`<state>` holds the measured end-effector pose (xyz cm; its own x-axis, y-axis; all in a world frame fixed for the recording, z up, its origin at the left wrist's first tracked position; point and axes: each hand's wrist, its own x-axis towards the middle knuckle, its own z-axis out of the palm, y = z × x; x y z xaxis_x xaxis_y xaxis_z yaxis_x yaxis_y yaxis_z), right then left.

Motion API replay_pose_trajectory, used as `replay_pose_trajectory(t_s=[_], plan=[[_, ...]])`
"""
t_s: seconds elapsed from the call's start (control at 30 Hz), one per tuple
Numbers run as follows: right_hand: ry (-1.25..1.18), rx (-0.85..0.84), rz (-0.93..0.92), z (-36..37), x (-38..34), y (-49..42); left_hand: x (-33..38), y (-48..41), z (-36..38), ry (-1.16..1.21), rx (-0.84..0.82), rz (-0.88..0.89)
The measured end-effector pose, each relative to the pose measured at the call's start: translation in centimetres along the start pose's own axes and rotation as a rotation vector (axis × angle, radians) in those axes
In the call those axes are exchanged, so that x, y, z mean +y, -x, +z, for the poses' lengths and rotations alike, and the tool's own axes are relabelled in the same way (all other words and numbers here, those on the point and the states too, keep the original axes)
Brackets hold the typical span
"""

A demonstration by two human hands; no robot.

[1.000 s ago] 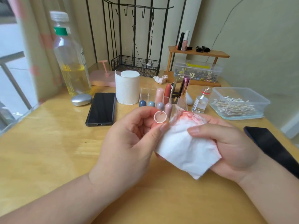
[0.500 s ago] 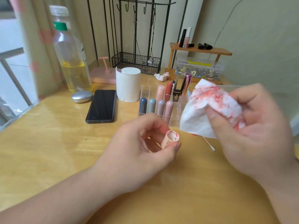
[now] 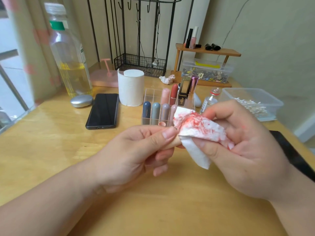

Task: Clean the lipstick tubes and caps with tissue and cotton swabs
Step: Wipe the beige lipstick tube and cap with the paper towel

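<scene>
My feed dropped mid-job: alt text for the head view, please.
The left hand pinches a peach lipstick piece while the right hand presses a red-smeared tissue against its end. Behind, on the wooden table, stand a clear organizer of lipsticks, a tissue roll and a tub of cotton swabs.

Light: soft daylight is being admitted from the left window (image 3: 10,77).
Glare: the counter (image 3: 51,113) is being faintly glazed.
Edges: verticals are being bent, the left margin blurred.

Gold letters run sideways on the black lipstick case (image 3: 183,95), roughly "ydby", though not clearly. Print on the bottle label (image 3: 57,25) and the vial (image 3: 206,103) is too blurred to read.
</scene>
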<state>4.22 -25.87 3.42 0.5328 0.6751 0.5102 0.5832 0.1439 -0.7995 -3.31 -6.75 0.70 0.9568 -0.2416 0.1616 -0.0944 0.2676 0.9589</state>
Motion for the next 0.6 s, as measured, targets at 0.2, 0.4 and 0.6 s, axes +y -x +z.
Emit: replay_pose_trajectory(t_s=[0.2,0.4,0.6], plan=[[-0.021,-0.096,0.127,0.1,-0.4,0.2,0.4,0.3,0.2,0.105,-0.013,-0.159],[0.021,-0.066,0.173,0.6,-0.2,-0.1,-0.1,0.4,0.3,0.125,-0.006,-0.212],[0.110,0.108,0.056,1.2,0.2,0.0,0.0,0.6,-0.2,0.178,0.011,-0.513]])
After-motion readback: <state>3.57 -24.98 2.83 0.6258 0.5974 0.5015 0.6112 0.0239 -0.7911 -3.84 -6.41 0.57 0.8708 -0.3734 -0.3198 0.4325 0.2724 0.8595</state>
